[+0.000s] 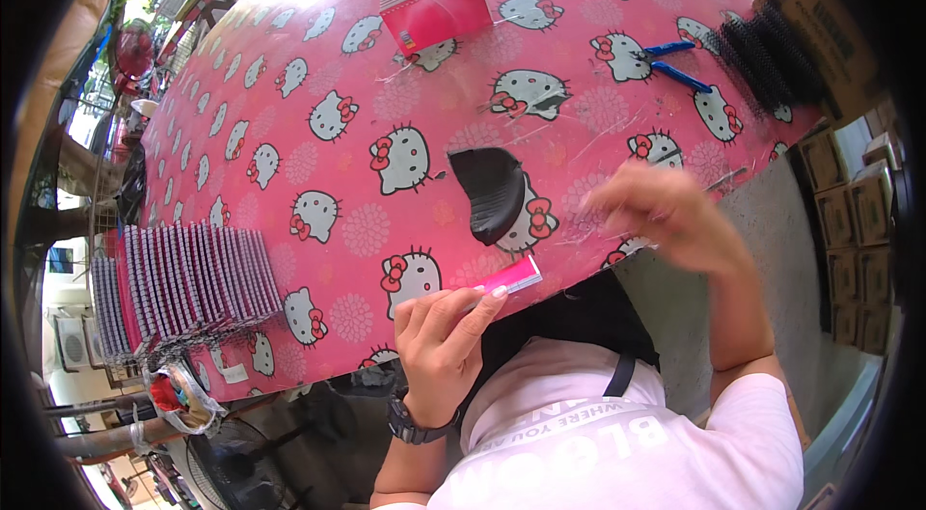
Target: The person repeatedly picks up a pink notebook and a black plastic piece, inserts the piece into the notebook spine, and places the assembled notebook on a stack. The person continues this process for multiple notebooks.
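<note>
My left hand (439, 327) grips a thin pink booklet (516, 275) at the near edge of the table, seen edge-on. My right hand (666, 211) hovers blurred just right of it, above the table edge; whether it holds anything I cannot tell. A black curved piece (492, 190) lies on the pink cartoon-cat tablecloth (328, 47) just beyond both hands.
A fanned row of spiral-bound booklets (188, 283) lies at the near left. A stack of pink booklets (436, 8) sits at the far side. Blue-handled tool (675, 66) and black binding coils (772, 52) lie at right, beside cardboard boxes (854, 211).
</note>
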The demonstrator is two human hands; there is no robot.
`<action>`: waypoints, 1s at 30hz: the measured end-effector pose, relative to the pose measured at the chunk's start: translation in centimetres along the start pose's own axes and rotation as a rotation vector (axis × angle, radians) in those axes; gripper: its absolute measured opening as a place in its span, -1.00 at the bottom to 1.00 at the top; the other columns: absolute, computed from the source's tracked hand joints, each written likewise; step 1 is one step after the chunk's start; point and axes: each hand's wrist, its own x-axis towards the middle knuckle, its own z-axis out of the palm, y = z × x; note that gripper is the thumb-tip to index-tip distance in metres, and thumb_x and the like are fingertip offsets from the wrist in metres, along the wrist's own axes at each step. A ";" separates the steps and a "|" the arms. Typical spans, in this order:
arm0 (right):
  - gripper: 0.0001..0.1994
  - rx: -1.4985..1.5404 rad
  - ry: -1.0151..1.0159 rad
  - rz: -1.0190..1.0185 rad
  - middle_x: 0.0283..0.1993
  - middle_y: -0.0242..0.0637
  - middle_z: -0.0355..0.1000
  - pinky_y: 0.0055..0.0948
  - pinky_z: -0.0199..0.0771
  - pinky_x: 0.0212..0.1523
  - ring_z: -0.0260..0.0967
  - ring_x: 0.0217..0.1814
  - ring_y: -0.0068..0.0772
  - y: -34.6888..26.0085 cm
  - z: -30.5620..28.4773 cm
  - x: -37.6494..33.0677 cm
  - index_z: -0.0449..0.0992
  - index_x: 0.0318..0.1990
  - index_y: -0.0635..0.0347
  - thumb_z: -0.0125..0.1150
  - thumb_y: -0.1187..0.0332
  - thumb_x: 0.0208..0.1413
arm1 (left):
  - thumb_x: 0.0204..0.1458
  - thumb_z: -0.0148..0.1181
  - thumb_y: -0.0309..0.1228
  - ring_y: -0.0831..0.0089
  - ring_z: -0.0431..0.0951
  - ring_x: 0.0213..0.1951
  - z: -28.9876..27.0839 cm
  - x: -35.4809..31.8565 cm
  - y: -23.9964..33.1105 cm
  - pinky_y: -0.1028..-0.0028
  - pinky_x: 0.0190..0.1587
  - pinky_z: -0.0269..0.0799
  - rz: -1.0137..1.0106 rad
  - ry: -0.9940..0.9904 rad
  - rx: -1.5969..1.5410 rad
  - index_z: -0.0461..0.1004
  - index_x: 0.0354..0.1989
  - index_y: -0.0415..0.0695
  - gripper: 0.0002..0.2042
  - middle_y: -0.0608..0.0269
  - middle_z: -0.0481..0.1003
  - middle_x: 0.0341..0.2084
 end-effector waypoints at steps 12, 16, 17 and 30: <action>-0.72 0.149 0.037 -0.025 -0.30 -0.28 0.40 -0.40 0.41 -0.26 0.42 -0.25 -0.34 1.0 2.9 0.1 0.55 -0.24 0.18 0.33 0.64 -0.18 | -0.21 0.23 -0.63 0.42 0.50 -0.30 -0.2 0.4 0.3 0.41 -0.23 0.24 -0.004 -0.020 -0.013 0.61 -0.15 -0.01 -0.62 0.35 0.52 -0.33; -0.72 0.150 -0.007 -0.025 -0.31 -0.27 0.39 -0.37 0.42 -0.25 0.42 -0.25 -0.31 0.6 2.7 0.1 0.54 -0.23 0.19 0.31 0.66 -0.17 | -0.21 0.23 -0.63 0.40 0.50 -0.31 -0.2 0.4 0.2 0.41 -0.22 0.26 -0.009 -0.023 -0.017 0.61 -0.17 -0.02 -0.63 0.34 0.53 -0.34; -0.72 0.157 -0.012 -0.025 -0.31 -0.27 0.39 -0.37 0.41 -0.25 0.42 -0.25 -0.30 0.5 2.7 0.2 0.54 -0.23 0.19 0.30 0.67 -0.16 | -0.21 0.23 -0.63 0.40 0.50 -0.31 -0.2 0.5 0.2 0.41 -0.22 0.26 -0.007 -0.025 -0.016 0.61 -0.17 -0.02 -0.63 0.34 0.53 -0.34; -0.74 0.189 -0.130 0.026 -0.30 -0.17 0.41 -0.35 0.43 -0.26 0.44 -0.24 -0.16 -0.6 2.1 0.9 0.51 -0.10 0.23 0.26 0.48 0.00 | -0.22 0.28 -0.58 0.38 0.49 -0.35 -0.1 0.9 0.7 0.41 -0.24 0.26 -0.068 -0.013 -0.004 0.58 -0.18 -0.07 -0.66 0.33 0.51 -0.39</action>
